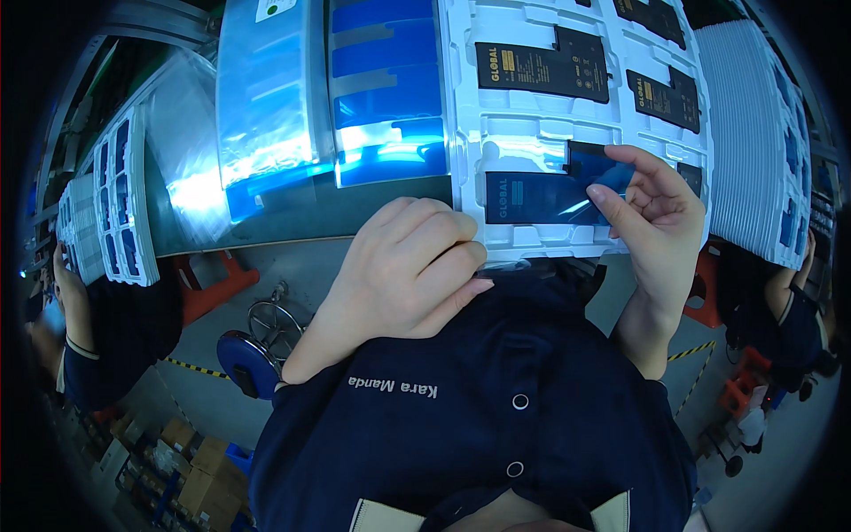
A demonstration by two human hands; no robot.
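A white molded tray point(532, 120) holds several flat black phone batteries, among them one battery point(541, 66) in the row farther from me. Over the nearest left battery point(587, 158) lies a glossy blue film point(541, 197), which tints the surface beneath it. My right hand point(660, 199) pinches the film's right end between thumb and forefinger, just above the tray. Beside the tray's near left corner, my left hand point(412, 266) is closed with its fingers curled. Whatever is inside that hand, if anything, is hidden.
Left of the tray lie a strip of blue film sheets point(390, 106) and a stack in clear plastic point(270, 97). A tall stack of white trays point(753, 133) stands at right, more trays point(124, 195) at far left. People sit on both sides; a round blue stool point(248, 363) stands behind.
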